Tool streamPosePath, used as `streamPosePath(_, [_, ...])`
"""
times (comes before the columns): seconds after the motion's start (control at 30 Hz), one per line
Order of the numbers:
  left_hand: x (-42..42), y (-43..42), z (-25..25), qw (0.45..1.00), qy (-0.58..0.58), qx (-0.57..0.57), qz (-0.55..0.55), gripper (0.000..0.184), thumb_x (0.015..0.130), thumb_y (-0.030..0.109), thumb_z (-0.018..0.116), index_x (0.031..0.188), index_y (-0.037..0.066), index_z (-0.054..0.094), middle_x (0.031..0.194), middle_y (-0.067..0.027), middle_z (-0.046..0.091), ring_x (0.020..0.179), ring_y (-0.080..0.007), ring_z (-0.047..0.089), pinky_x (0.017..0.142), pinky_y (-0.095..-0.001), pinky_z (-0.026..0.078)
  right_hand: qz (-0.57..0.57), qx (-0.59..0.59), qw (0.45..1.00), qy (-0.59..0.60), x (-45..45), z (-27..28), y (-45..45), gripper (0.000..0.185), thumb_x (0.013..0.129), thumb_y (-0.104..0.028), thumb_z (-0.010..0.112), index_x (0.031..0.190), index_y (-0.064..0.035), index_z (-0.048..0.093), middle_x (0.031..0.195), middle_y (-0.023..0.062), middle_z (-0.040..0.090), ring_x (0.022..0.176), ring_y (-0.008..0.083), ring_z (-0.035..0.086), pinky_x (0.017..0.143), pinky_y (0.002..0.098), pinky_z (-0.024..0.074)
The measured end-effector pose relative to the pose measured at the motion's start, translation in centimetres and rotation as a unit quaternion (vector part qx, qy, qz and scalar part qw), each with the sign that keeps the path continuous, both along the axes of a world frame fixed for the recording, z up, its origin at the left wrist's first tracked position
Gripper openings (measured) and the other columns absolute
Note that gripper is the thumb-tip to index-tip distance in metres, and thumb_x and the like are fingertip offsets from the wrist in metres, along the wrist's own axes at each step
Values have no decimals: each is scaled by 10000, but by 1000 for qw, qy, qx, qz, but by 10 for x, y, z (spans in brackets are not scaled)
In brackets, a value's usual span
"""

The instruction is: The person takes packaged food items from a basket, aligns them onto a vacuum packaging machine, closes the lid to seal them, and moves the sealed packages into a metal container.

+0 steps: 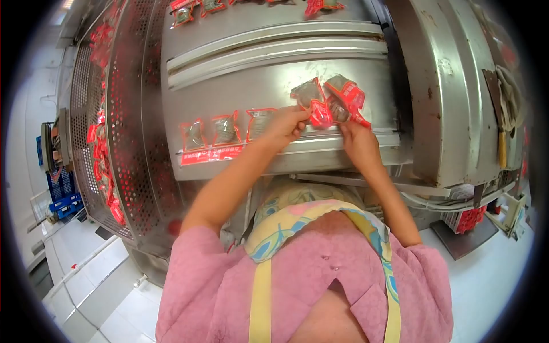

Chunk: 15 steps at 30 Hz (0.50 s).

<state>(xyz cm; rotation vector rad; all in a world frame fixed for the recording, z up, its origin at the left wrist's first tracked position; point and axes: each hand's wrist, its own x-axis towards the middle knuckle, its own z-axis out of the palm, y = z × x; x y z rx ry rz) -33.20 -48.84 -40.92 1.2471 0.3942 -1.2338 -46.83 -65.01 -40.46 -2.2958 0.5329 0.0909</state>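
Note:
My left hand [290, 123] pinches the red edge of a clear-and-red plastic food packet [309, 93]. Close beside it, my right hand [359, 140] grips the red end of a second food packet [345, 93] that has dark contents. Both packets lie over the steel work surface [229, 91] near its front strip. To the left of my hands, three filled packets [226, 130] lie side by side, the two leftmost with red printed ends on the front metal strip [320, 142]. My left hand partly covers the third one.
Metal bars [274, 51] cross the surface, with several more packets [213, 6] beyond them. A perforated steel bin [134, 114] holding red packets stands at left. A large steel housing [443, 86] rises at right.

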Motion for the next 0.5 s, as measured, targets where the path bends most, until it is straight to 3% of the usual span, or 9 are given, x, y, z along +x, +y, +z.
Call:
streamPosePath(0.07, [3,8,3,1000,-1,2,-21,176,856,228,689,847,80,594,684,50,510,533,-5,406,410,-162,250,-26,106,993,38,11,11,-7,283,896,-262,567,846,2,656,688,163,633,618,322,613,567,395,469])
streamPosePath(0.17, [10,15,6,997,-11,14,-82,156,848,172,688,922,65,601,723,56,524,549,-4,425,408,-142,271,-103,361,920,110,31,23,-1,379,905,-350,583,789,5,647,595,36,576,496,89,485,454,260,372])
streamPosePath(0.3, [17,23,7,987,-60,32,-143,228,798,220,737,883,36,633,694,32,517,523,-30,388,411,-194,256,-79,366,922,101,49,15,4,332,868,-311,644,745,-3,633,594,-3,547,490,57,454,427,245,329])
streamPosePath(0.37, [24,25,16,974,-108,57,-190,214,769,185,739,862,29,627,698,-6,549,535,-73,457,414,-237,315,-57,374,922,83,52,0,4,304,844,-283,676,745,0,630,588,-15,529,504,60,467,442,252,343])
streamPosePath(0.4, [26,25,22,966,-132,69,-213,208,754,168,740,851,25,624,700,-25,565,541,-94,491,416,-258,344,-43,312,946,75,51,0,3,283,833,-265,686,747,-1,629,589,-4,535,511,79,481,458,264,361])
streamPosePath(0.43, [24,25,30,929,-250,122,-245,199,748,152,732,871,41,621,703,-50,589,570,-137,533,456,-291,387,-29,248,966,66,50,2,1,264,821,-247,696,749,-3,627,590,7,541,518,97,495,475,276,378])
streamPosePath(0.5, [17,24,44,802,-471,222,-293,207,738,122,717,911,73,616,709,-101,636,627,-223,618,537,-356,472,-14,134,989,54,49,4,1,246,793,-238,711,763,-8,631,634,49,577,577,165,548,535,323,421])
